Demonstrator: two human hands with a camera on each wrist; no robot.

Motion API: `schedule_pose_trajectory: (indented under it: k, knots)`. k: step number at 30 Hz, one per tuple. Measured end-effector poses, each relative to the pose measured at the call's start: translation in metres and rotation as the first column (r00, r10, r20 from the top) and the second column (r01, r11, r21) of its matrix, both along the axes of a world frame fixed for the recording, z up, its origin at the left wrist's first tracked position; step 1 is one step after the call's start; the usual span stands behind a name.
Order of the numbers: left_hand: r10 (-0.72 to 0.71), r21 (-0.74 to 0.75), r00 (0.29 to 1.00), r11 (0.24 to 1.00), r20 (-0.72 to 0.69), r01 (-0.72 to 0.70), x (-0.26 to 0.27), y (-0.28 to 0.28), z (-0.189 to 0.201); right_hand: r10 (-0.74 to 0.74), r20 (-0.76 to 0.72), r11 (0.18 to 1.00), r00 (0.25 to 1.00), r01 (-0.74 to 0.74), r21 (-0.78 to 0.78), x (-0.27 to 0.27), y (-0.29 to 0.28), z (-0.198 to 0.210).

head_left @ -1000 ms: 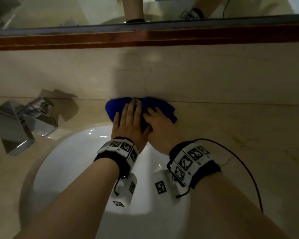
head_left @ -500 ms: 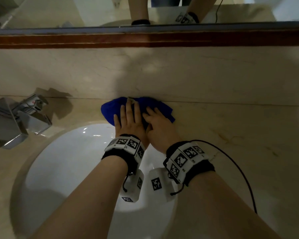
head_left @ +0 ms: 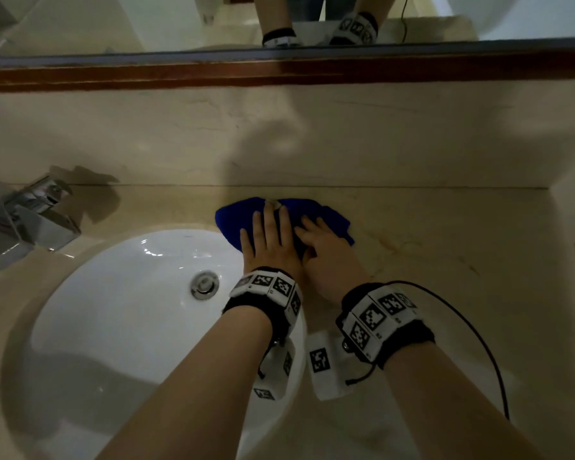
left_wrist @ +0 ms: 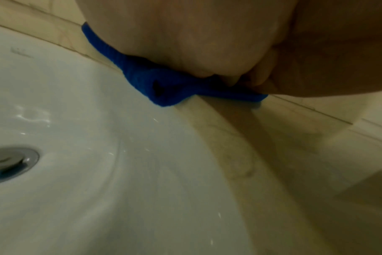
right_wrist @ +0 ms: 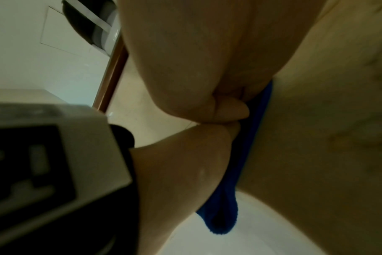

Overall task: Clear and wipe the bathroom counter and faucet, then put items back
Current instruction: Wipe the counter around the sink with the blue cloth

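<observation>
Pressing one blue cloth (head_left: pixel 316 212) onto the counter (head_left: pixel 445 234), left hand (head_left: pixel 269 244) and right hand (head_left: pixel 329 257) lie flat-fingered.

Two hands (head_left: pixel 269 247), one blue cloth (head_left: pixel 312 207), one faucet (head_left: pixel 30 220), one white basin (head_left: pixel 130 310), one drain plug (head_left: pixel 205 285).

A white oval basin (head_left: pixel 120 313) with a chrome drain stopper (head_left: pixel 205 284) is set below a beige marble backsplash (head_left: pixel 346 137), above which a wood-framed mirror (head_left: pixel 146 21) is mounted, its dark red-brown lower rail (head_left: pixel 279 73) running the full width.
</observation>
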State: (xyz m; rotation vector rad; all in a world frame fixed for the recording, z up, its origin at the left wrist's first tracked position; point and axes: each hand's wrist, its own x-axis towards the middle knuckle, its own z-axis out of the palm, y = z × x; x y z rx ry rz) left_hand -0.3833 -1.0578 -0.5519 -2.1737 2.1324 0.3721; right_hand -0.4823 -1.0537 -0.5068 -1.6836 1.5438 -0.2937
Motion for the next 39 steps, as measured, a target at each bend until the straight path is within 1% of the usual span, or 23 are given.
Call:
schedule_pose_trajectory:
  k: [4,10,13,17,19,20,22,24,26,28,30,32,34,35,37,39]
  knots:
    - [0.003,0.045,1.000,0.999,-0.015,-0.003,-0.013,0.017,0.002,-0.011,-0.012,1.000,1.000,0.011,-0.014,-0.011,0.019,-0.004]
    - [-0.033,0.057,0.999,0.998,-0.013,0.033,-0.026,0.046,0.003,-0.015,-0.048,1.000,0.999,0.014,-0.017,-0.025,0.048,-0.006]
    - [-0.045,0.096,0.998,0.994,-0.044,0.049,-0.032,0.060,0.003,-0.009,-0.060,1.000,0.998,0.008,-0.019,-0.031,0.064,-0.006]
    - [-0.058,0.144,0.998,0.988,-0.035,0.063,-0.039,0.076,0.006,-0.024,-0.072,1.000,0.997,0.023,-0.009,-0.038,0.082,-0.007]
    - [-0.084,0.178,0.996,0.980,-0.037,0.089,-0.038,0.078,0.011,0.010,-0.126,1.000,0.992,-0.010,0.005,-0.037,0.088,-0.004]
    - [-0.098,0.199,0.994,0.975,-0.040,0.104,-0.035,0.076,0.015,0.051,-0.172,0.998,0.984,-0.046,0.032,-0.035,0.088,0.000]
    - [-0.132,0.258,0.990,0.956,-0.057,0.142,-0.026,0.073,0.027,0.147,-0.273,0.985,0.951,-0.117,0.123,-0.033,0.084,0.011]
    - [-0.143,0.300,0.984,0.939,-0.104,0.169,-0.014,0.071,0.044,0.188,-0.333,0.969,0.924,-0.119,0.217,-0.033,0.080,0.029]
    - [-0.070,0.320,0.986,0.940,-0.149,0.115,0.001,0.073,0.065,0.155,-0.344,0.966,0.926,-0.070,0.248,-0.033,0.077,0.049]
    - [0.054,0.308,0.975,0.951,-0.213,0.015,0.022,0.080,0.090,0.101,-0.324,0.974,0.941,-0.026,0.226,-0.029,0.080,0.065]
    - [0.194,0.334,0.935,0.938,-0.296,-0.089,0.048,0.093,0.116,0.110,-0.299,0.969,0.948,-0.035,0.246,-0.018,0.082,0.076]
    - [0.337,0.409,0.887,0.892,-0.314,-0.194,0.083,0.107,0.137,0.127,-0.286,0.955,0.950,-0.040,0.292,0.001,0.082,0.084]
    - [0.476,0.450,0.814,0.839,-0.333,-0.306,0.127,0.120,0.156,0.088,-0.217,0.932,0.972,-0.004,0.362,0.025,0.078,0.088]
    - [0.538,0.452,0.757,0.817,-0.371,-0.359,0.151,0.125,0.167,0.056,-0.168,0.919,0.984,0.015,0.395,0.041,0.076,0.094]
    - [0.634,0.432,0.622,0.771,-0.459,-0.468,0.201,0.137,0.191,0.010,-0.066,0.900,0.998,0.020,0.435,0.078,0.072,0.111]
    - [0.705,0.409,0.463,0.697,-0.537,-0.589,0.250,0.151,0.221,-0.037,0.054,0.890,0.998,0.008,0.457,0.125,0.069,0.138]
